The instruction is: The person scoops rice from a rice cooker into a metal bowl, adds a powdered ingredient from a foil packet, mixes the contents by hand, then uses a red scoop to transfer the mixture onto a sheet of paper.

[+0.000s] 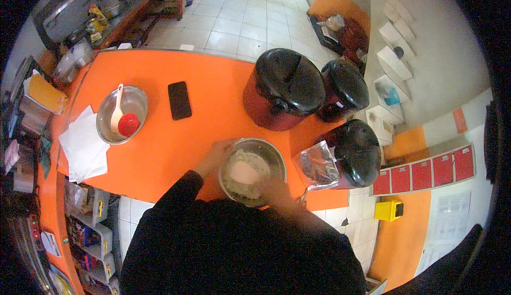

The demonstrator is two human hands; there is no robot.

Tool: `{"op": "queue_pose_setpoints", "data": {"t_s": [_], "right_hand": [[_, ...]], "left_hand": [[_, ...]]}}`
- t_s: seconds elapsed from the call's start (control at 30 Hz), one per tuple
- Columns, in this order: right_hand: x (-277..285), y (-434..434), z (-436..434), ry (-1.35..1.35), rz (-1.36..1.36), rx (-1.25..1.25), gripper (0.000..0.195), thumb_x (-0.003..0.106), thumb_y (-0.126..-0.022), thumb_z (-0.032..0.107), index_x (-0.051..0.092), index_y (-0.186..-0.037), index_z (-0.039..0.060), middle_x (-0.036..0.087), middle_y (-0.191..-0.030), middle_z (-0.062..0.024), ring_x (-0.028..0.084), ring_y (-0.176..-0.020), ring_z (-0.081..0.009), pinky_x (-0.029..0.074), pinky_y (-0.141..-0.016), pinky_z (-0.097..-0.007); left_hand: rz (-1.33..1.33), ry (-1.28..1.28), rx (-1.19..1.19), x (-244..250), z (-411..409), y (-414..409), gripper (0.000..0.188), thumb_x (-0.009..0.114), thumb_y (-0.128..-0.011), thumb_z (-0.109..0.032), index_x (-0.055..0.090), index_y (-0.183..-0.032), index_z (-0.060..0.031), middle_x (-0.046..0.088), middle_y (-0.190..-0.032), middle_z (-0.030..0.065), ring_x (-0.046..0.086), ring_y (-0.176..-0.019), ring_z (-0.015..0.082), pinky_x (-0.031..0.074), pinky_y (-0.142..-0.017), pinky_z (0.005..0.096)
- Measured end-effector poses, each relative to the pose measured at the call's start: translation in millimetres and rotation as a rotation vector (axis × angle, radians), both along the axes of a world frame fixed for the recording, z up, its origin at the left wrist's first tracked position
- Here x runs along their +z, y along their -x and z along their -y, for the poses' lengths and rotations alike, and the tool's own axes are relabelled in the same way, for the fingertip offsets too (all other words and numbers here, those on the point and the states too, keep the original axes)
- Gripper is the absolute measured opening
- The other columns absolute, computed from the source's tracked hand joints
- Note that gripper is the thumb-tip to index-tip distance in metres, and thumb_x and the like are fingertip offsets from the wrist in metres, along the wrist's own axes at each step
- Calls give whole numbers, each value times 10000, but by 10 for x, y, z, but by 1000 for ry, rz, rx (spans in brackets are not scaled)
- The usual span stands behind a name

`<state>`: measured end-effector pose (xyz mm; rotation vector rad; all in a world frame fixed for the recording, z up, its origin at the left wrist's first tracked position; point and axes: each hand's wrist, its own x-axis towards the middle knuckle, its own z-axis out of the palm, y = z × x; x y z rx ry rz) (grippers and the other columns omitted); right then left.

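Note:
A stainless steel bowl (281, 167) stands on the orange table close to my body. In it lies a pale, dough-like lump (243, 172) with whitish, floury bits around it. At the bowl's upper left, my left hand (217, 157) grips the rim, blurred. My right hand (277, 193) reaches over the lower right rim, its fingers down by the pale mix. Motion blur hides the finger shapes, so whether they hold anything is unclear. A clear plastic bag (319, 165) lies to the right of the bowl.
Three dark red, black-lidded containers (289, 83) stand on the table's right side. A black phone (179, 100) lies left of centre. Farther left, a second steel bowl (141, 95) holds a pale spoon (117, 113) and a red cup (128, 124), beside white paper sheets (82, 147).

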<state>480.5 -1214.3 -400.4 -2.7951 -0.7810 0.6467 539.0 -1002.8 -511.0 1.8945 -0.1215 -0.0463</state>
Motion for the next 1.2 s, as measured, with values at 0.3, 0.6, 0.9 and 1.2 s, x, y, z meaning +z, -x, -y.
{"op": "queue_pose_setpoints", "data": {"t_s": [0.3,0.6,0.9,1.2], "right_hand": [[-584,-328,107,125,182,212,225,440,-826,237,599,-934,119,584,-900,-109,584,-817,-303,486,-655,-413],[-832,-152,214,260,83,132,229,443,-812,229,604,-933,119,584,-961,-116,596,-797,-273,491,-616,-408],[-8,-723,253,497,518,163,215,528,-751,294,612,-777,98,616,-666,-65,605,-592,-263,458,-501,-404],[-311,-573,796,248,243,273,280,527,-761,357,612,-785,92,597,-668,-148,598,-606,-285,438,-472,-427]], "left_hand": [[-38,62,-56,-161,-27,-97,290,443,-863,-236,569,-1072,-79,619,-950,131,603,-844,255,460,-769,348],[-15,-22,-78,-5,-16,-47,292,428,-863,-212,551,-1093,-82,605,-977,146,593,-869,292,454,-785,374],[-35,-73,-14,101,6,-64,323,444,-853,-203,506,-1146,-81,590,-1020,145,575,-904,298,433,-813,390],[21,-227,67,80,44,-48,335,462,-839,-231,513,-1132,-74,598,-947,180,570,-857,346,442,-770,417]]}}
